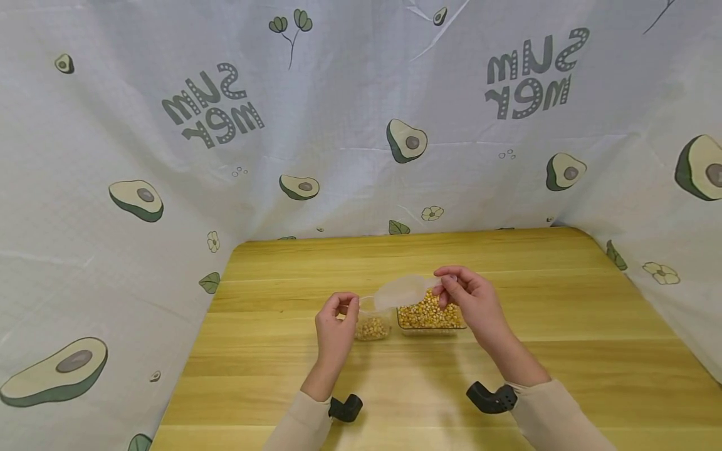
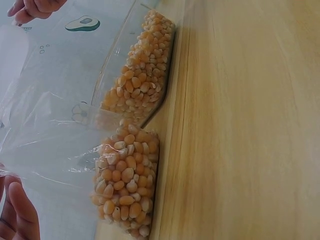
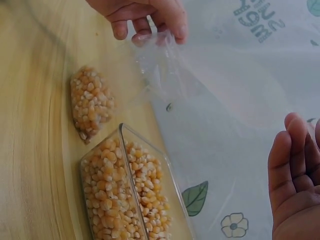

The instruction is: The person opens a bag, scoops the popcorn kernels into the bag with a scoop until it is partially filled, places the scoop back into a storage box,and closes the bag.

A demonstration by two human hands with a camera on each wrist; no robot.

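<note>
My left hand (image 1: 334,326) pinches the upper edge of a clear plastic bag (image 2: 45,145), its fingers bent at the film. Corn kernels (image 2: 125,185) fill the bottom of this bag, which stands on the table. In my right hand (image 1: 468,300) is the handle of a translucent white scoop (image 1: 400,292), held between thumb and fingers. The scoop's bowl reaches left, tilted down toward the bag's mouth, and overlaps the bag's top in the head view. Below the right hand sits a clear rectangular container (image 3: 125,145) holding many yellow corn kernels (image 1: 429,311).
The container stands just right of the bag on a wooden table (image 1: 271,351). A pale curtain (image 1: 350,81) printed with avocados and lettering hangs behind the table and along both sides. Black wrist mounts (image 1: 492,398) sit at both sleeves.
</note>
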